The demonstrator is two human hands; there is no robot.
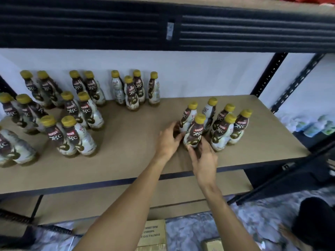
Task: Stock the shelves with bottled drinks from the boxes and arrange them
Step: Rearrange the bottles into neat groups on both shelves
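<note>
On the right part of the brown shelf (126, 142) stands a tight cluster of six bottles (224, 124), all upright with yellow caps and brown-and-white labels. Both hands reach into its near left side. The right hand (204, 157) grips the front bottle (195, 132) low down, fingers on its left side and thumb on its right, so the base is hidden. The left hand (169, 141) has its fingers curled round the lower body of the rear-left bottle (187, 115), which stands just behind the front one and touches it; that bottle's base is covered too.

More of the same drinks stand well apart to the left. A far row (126, 87) lines the white back wall in pairs, and nearer pairs (78, 113) step toward the shelf's front edge. The near-left bottles (12, 147) are cut off by the picture's edge and smeared by blur, so their labels are hard to read.

Above, the dark ribbed upper shelf beam (90, 24) spans the view. Black perforated uprights (268, 75) rise at the right, and beyond them sit pale packages (311, 124) too blurred to identify. Below is a lower shelf board (181, 192), and at the bottom edge a cardboard box (154, 232) is partly cut off, its print unreadable. A dark-haired head (315, 220) shows at the near right corner.
</note>
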